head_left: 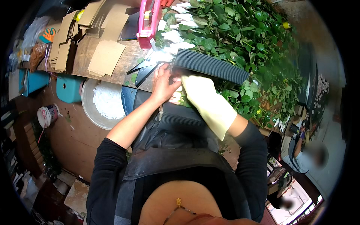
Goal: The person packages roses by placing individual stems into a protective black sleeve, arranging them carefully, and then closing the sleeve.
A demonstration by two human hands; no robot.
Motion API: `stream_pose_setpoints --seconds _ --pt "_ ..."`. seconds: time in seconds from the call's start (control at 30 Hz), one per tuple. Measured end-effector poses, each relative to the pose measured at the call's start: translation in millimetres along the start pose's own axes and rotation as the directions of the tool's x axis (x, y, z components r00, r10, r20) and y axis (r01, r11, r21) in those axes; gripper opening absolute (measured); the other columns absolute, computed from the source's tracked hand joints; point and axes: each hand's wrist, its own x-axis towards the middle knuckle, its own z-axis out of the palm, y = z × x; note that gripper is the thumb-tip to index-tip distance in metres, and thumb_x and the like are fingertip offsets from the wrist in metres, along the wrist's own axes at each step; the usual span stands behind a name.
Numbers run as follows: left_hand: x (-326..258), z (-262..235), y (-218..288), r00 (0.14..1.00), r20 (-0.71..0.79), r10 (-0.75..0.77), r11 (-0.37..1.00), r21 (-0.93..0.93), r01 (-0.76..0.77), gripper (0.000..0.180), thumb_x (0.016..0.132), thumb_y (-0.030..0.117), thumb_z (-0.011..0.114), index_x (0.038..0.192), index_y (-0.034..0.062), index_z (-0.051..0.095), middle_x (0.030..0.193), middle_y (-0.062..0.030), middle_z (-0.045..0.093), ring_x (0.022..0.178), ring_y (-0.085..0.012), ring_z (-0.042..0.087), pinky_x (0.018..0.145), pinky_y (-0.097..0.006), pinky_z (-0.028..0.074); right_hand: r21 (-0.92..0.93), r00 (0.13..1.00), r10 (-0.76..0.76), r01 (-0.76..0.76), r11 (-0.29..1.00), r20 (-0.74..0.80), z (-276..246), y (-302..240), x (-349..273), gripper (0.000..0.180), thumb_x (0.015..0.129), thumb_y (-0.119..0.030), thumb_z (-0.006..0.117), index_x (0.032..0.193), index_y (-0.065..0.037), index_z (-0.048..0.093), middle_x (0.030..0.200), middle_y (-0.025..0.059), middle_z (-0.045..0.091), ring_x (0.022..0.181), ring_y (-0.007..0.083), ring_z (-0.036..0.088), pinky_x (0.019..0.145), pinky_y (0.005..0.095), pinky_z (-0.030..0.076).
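My bare left hand [163, 85] is at the table's near edge. Its fingers are curled together beside some pale flower heads [177, 96]; what they grip is hidden. My right hand [204, 99], in a long pale yellow glove, reaches in from the right, its fingers out of sight beneath a black ribbed flap [212, 66]. A second black ribbed panel [180, 122] lies nearer my body, so the flowers sit between the two ribbed parts. Just left of my left hand lie black-handled scissors or shears [144, 74], partly covered.
Leafy green stems [240, 33] are heaped across the table's right side, with white-wrapped bundles [176, 35] along their left. A pink tape dispenser [147, 26] and cardboard pieces [107, 56] stand farther left. Below are a basin of white pieces [107, 101] and a teal stool [68, 88].
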Motion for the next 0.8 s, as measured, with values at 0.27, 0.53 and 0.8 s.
stream_pose_setpoints --seconds 0.27,0.53,0.8 --pt "3 -1 1 0.999 -0.006 0.032 0.999 0.026 -0.032 0.056 0.08 0.036 0.082 0.124 0.005 0.066 0.148 -0.0236 0.046 0.135 -0.0441 0.041 0.114 -0.049 0.036 -0.06 0.968 0.076 -0.063 0.996 0.241 -22 6 1 0.031 0.095 -0.019 0.059 0.124 -0.011 0.065 0.09 0.0136 0.071 0.084 0.0321 0.07 0.073 0.0449 0.056" --pt "-14 -46 -27 0.99 -0.113 -0.083 0.972 -0.227 0.055 0.015 0.101 0.011 0.06 0.113 0.0029 0.064 0.111 -0.0084 0.066 0.103 -0.0193 0.064 0.092 -0.032 0.051 0.108 0.73 0.147 -0.291 0.951 0.667 -69 -3 -19 0.029 0.098 -0.036 0.064 0.105 -0.01 0.073 0.099 0.0128 0.073 0.098 0.0336 0.069 0.087 0.0433 0.054" --pt "-6 -36 -14 0.982 0.177 -0.063 0.966 -0.235 0.104 0.035 0.087 0.034 0.081 0.1 0.0068 0.063 0.102 -0.0096 0.054 0.089 -0.0202 0.057 0.083 -0.032 0.049 0.104 0.833 -0.078 0.025 0.994 0.548 -12 -6 -8 0.041 0.097 -0.042 0.065 0.085 -0.003 0.067 0.077 0.0182 0.07 0.073 0.0387 0.07 0.069 0.0484 0.056"
